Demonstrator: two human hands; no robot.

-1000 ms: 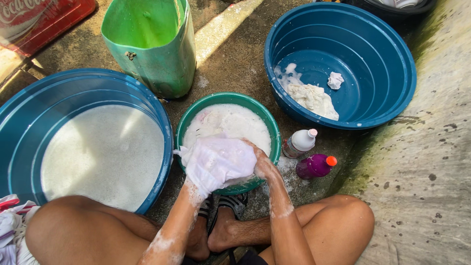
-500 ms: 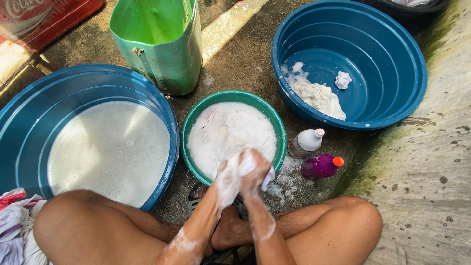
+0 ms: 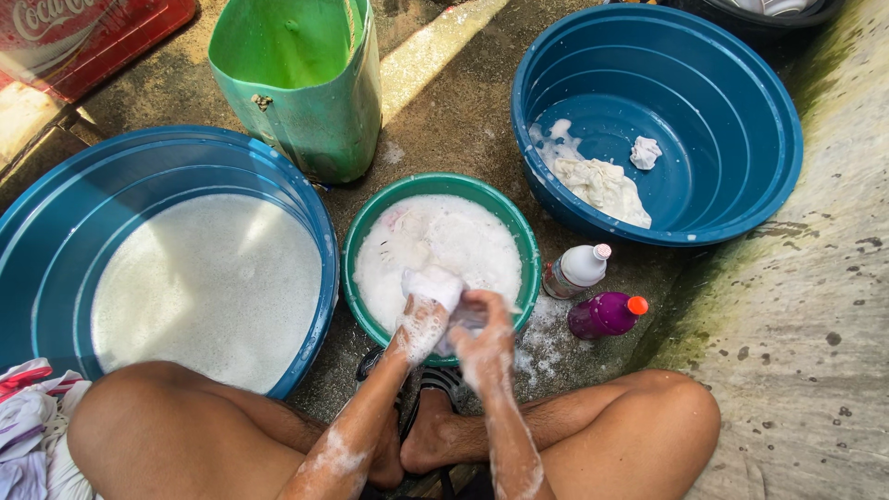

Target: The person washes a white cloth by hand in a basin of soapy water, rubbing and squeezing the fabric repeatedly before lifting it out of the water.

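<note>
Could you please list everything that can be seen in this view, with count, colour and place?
Small basin: 1, green, centre, full of suds.
Wet cloth: 1, white, gripped by both hands above the small basin.
Large basin: 1, blue, left, holding foamy water.
Second large basin: 1, blue, upper right, with white laundry inside.
Cut container: 1, green, top centre.
Bottles: 2, one white, one purple with an orange cap, right of the small basin.
Crate: 1, red, top left.
Clothes pile: 1, white and red, bottom left.
Left hand: soapy, on the cloth.
Right hand: soapy, on the cloth.
</note>
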